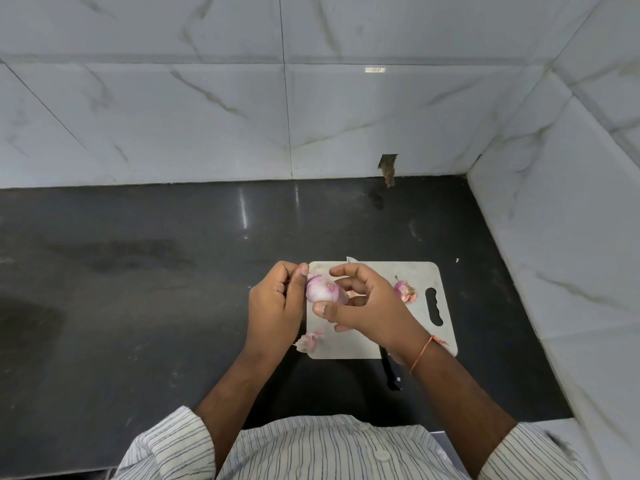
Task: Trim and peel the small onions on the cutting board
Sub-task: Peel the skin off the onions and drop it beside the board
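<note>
Both hands hold 1 onion (pixel 325 289) above the cutting board (pixel 426 271): left hand (pixel 277 303) grip pinching it, right hand (pixel 367 306) fingers curled around it.

The cutting board (pixel 375 336) lies on the countertop (pixel 138 271), right of centre, its handle slot toward the right wall. Both hands are above its left half: left hand (pixel 277 306) at the left edge, right hand (pixel 367 306) beside it, with an onion (pixel 323 289) between them. An onion trimming (pixel 405 291) lies on the board near the slot. Peel scraps (pixel 310 341) lie at the board's near-left corner. A knife (pixel 391 372) passes under the right wrist, its handle overhanging the near edge.
</note>
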The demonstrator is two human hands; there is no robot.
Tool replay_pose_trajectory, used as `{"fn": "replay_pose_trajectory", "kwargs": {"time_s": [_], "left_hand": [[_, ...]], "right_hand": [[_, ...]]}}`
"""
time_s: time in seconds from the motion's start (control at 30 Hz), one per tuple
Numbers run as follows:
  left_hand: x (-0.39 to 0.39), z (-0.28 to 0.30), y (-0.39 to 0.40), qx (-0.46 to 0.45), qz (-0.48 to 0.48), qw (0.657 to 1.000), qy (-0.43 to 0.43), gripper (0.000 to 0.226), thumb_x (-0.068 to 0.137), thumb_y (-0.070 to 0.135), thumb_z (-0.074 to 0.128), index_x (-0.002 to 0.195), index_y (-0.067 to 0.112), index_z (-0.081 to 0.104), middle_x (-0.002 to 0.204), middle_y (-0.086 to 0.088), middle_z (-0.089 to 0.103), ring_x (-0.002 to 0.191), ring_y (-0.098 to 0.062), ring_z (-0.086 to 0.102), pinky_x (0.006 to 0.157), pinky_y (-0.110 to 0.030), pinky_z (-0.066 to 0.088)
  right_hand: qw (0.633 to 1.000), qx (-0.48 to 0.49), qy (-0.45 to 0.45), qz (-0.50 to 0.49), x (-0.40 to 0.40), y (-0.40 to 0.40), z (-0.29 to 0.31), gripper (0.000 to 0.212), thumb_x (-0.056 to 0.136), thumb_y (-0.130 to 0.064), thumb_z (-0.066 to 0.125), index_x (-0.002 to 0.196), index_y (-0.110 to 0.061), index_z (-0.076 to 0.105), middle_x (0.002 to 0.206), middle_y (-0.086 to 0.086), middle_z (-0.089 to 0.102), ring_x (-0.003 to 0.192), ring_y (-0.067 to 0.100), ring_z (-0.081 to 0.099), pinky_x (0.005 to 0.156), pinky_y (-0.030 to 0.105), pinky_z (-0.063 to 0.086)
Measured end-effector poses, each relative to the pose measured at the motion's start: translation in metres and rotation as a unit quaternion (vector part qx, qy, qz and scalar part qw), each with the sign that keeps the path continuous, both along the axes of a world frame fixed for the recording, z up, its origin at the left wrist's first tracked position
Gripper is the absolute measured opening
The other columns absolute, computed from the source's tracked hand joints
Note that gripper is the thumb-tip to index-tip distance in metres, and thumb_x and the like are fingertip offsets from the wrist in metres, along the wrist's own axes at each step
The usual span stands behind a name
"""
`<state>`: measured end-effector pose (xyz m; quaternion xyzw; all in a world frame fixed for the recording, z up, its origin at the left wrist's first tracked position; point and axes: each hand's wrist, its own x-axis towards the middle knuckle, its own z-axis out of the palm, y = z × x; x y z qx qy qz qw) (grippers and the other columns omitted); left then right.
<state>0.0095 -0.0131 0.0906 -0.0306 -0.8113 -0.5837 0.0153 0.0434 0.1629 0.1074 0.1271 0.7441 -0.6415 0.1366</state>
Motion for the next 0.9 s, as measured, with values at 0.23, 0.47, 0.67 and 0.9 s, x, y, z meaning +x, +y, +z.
{"fn": "replay_pose_trajectory", "kwargs": {"time_s": [0.23, 0.47, 0.67, 0.9], "left_hand": [[-0.002, -0.004, -0.001, -0.039, -0.019, 0.999, -0.028, 0.026, 0.11, 0.026, 0.058, 0.087, 0.018, 0.069, 0.072, 0.008, 0.067, 0.067, -0.006, 0.064, 0.056, -0.016, 0.048], [-0.005, -0.01, 0.001, 0.208, -0.047, 0.937, -0.276, 0.046, 0.114, 0.036, 0.05, 0.072, 0.02, 0.062, 0.064, 0.001, 0.046, 0.057, -0.012, 0.038, 0.051, -0.027, 0.035], [-0.004, -0.016, -0.005, 0.273, -0.008, 0.897, -0.347, 0.043, 0.114, 0.04, 0.048, 0.09, 0.012, 0.069, 0.068, -0.001, 0.044, 0.056, -0.01, 0.039, 0.051, -0.024, 0.04], [-0.005, -0.024, -0.021, 0.251, 0.032, 0.896, -0.365, 0.05, 0.115, 0.044, 0.042, 0.097, 0.01, 0.074, 0.077, -0.007, 0.057, 0.065, -0.013, 0.051, 0.066, -0.029, 0.048]], "right_hand": [[0.994, 0.101, 0.007, -0.046, 0.003, -0.013, -0.005, 0.044, 0.072, -0.059, 0.09, 0.103, -0.036, 0.069, 0.096, -0.011, 0.074, 0.084, 0.017, 0.076, 0.068, 0.039, 0.068], [0.995, -0.084, -0.002, -0.053, 0.003, -0.007, 0.0, 0.024, 0.091, -0.022, 0.084, 0.113, -0.015, 0.076, 0.097, 0.009, 0.077, 0.08, 0.026, 0.075, 0.07, 0.04, 0.066], [0.965, -0.254, -0.061, -0.026, 0.006, -0.003, -0.016, 0.031, 0.092, -0.007, 0.071, 0.121, -0.018, 0.075, 0.115, 0.017, 0.071, 0.093, 0.033, 0.072, 0.071, 0.041, 0.065], [0.951, -0.287, -0.118, 0.005, -0.004, -0.011, -0.038, 0.042, 0.087, -0.009, 0.069, 0.127, -0.02, 0.076, 0.122, 0.009, 0.068, 0.096, 0.029, 0.067, 0.075, 0.039, 0.062]]}}
